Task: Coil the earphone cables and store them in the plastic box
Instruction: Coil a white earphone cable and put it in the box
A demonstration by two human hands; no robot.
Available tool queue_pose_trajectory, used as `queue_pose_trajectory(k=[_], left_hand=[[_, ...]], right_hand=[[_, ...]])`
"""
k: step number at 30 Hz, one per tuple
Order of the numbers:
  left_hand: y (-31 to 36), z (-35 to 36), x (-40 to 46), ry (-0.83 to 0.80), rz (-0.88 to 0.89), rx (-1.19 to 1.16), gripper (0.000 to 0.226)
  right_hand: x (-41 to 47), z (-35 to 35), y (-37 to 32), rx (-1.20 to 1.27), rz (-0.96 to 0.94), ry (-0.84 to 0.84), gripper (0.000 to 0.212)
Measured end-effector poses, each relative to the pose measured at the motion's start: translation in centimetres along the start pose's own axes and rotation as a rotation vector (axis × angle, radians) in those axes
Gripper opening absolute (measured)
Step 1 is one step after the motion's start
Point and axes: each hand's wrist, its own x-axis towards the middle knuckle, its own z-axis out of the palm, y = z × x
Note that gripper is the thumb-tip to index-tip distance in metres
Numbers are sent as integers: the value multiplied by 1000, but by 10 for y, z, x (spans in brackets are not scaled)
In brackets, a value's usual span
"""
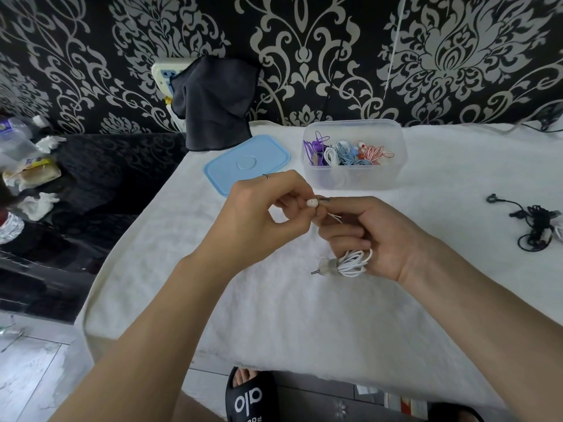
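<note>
A white earphone cable is coiled in loops under my right hand, which grips it; its plug sticks out to the left. My left hand pinches the white earbud at the cable's free end, just above the right hand. The clear plastic box stands behind the hands and holds several coiled purple, white, blue and red cables. Its blue lid lies flat to the left of it. A tangled black earphone cable lies on the white cloth at the right.
The white cloth covers the table. A dark cloth hangs on the patterned wall behind the lid. A black side table at left carries tissues and packets. A black slipper shows below the table's front edge.
</note>
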Motion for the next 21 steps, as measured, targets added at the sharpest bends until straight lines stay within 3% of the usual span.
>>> queue_pose_trajectory(k=[7, 11, 15, 21], left_hand=[[4, 0, -6, 12, -60, -145, 11], [5, 4, -6, 49, -53, -87, 12], [1, 5, -4, 56, -43, -49, 7], [-4, 9, 0, 29, -63, -19, 2]], right_hand=[[-1, 3, -1, -13, 4, -39, 4], [-1, 4, -1, -47, -5, -15, 26], [2, 2, -2, -42, -37, 3, 9], [0, 2, -6, -171, -116, 86, 20]])
